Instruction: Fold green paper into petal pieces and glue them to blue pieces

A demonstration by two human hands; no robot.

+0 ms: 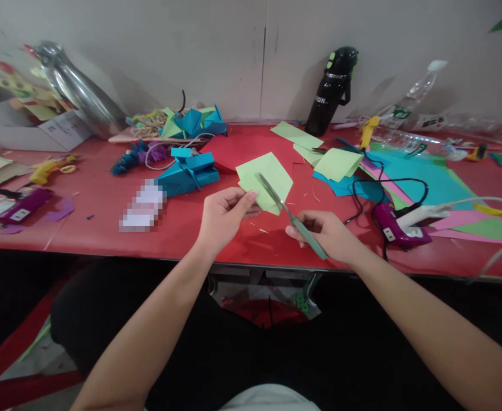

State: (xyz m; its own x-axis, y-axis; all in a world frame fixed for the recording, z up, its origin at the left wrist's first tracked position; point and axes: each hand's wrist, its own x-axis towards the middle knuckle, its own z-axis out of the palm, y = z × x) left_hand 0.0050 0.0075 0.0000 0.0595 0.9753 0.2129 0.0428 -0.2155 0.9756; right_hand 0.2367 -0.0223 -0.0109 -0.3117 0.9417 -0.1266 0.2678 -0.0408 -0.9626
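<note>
Between finger and thumb, my left hand (225,214) pinches the lower left edge of a folded light green paper (272,174), lifted a little over the red table (229,242). Green-handled scissors (304,231) are gripped in my right hand (325,231). Their metal blades point up and left and lie across the front of the paper; whether they are cutting into it I cannot tell. A few thin paper slivers (264,231) are scattered below. Folded blue paper pieces (188,171) sit to the left of my left hand.
Light green sheets (338,164) and blue sheets (422,174) lie at right, beside a purple power strip (398,225) with cables. A black bottle (332,91) and a clear plastic bottle (413,94) lean at the back wall. A yellow glue gun (51,169) lies left, before a metal flask (77,88).
</note>
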